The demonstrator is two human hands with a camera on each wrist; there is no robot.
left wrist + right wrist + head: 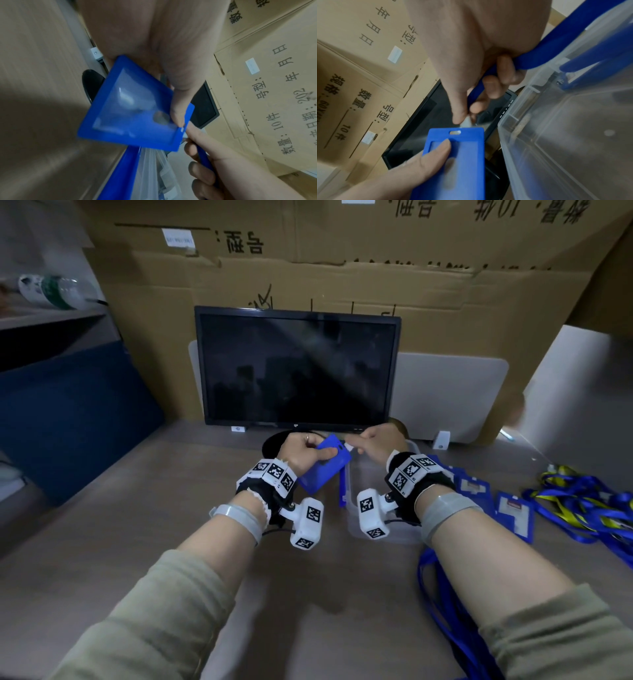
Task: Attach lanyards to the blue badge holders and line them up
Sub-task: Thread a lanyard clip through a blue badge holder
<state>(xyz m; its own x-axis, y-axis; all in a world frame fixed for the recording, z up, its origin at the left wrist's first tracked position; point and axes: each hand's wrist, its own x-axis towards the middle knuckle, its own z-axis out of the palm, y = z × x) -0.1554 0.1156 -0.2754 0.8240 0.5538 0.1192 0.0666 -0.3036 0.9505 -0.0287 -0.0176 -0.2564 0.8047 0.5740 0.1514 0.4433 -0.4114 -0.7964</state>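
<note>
My left hand (310, 451) grips a blue badge holder (323, 465) above the table, thumb lying on its face (436, 151). The holder (132, 112) has a clear window and a slot (455, 132) at its top edge. My right hand (371, 441) pinches the white clip (466, 122) of a blue lanyard (537, 59) right at that slot, with the strap running through its curled fingers (199, 159). Whether the clip is through the slot is unclear.
A clear plastic bin (383, 529) sits under my right wrist. Several blue badge holders (513, 513) lie in a row to its right, beside a heap of blue and yellow lanyards (582, 505). A dark monitor (296, 368) and cardboard boxes (342, 268) stand behind.
</note>
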